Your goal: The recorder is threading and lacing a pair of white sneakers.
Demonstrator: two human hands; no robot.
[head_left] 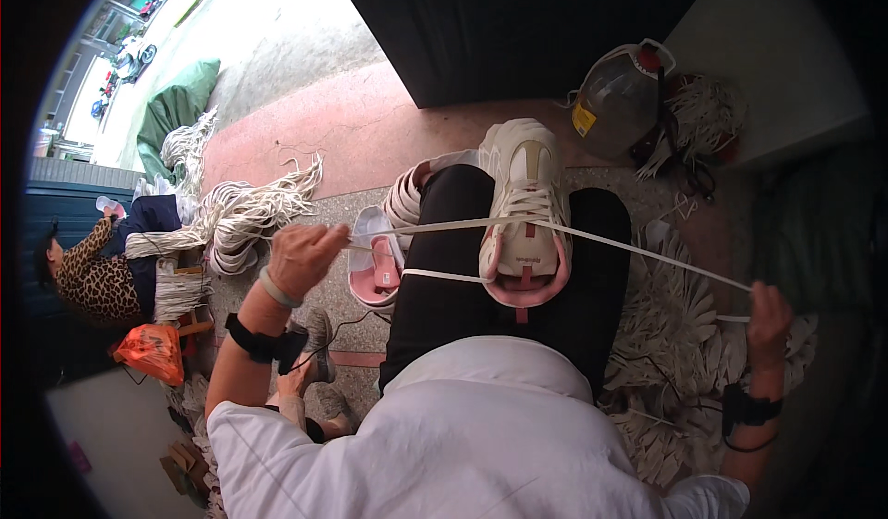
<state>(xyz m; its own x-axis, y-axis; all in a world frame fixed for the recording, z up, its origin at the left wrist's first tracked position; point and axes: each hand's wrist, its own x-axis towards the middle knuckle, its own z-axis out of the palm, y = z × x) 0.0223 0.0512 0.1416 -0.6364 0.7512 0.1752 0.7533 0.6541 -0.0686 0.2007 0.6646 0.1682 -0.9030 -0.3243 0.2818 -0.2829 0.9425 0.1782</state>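
Observation:
A cream sneaker with pink lining rests on my lap between my thighs, its toe pointing away and its heel toward me. White shoelace runs from its upper eyelets out to both sides, pulled taut. My left hand is closed round one lace end, left of my knee. Far to the right, my right hand grips the other end. Slack lace also hangs across my left thigh, below the taut stretch. Beside that thigh sits a white and pink shoe, partly hidden by the lace and my leg.
Bundles of white laces lie at left, with more heaped at right. A clear jug with a red cap stands beyond my right knee. Another person in leopard print sits at far left near an orange bag. A dark panel stands ahead.

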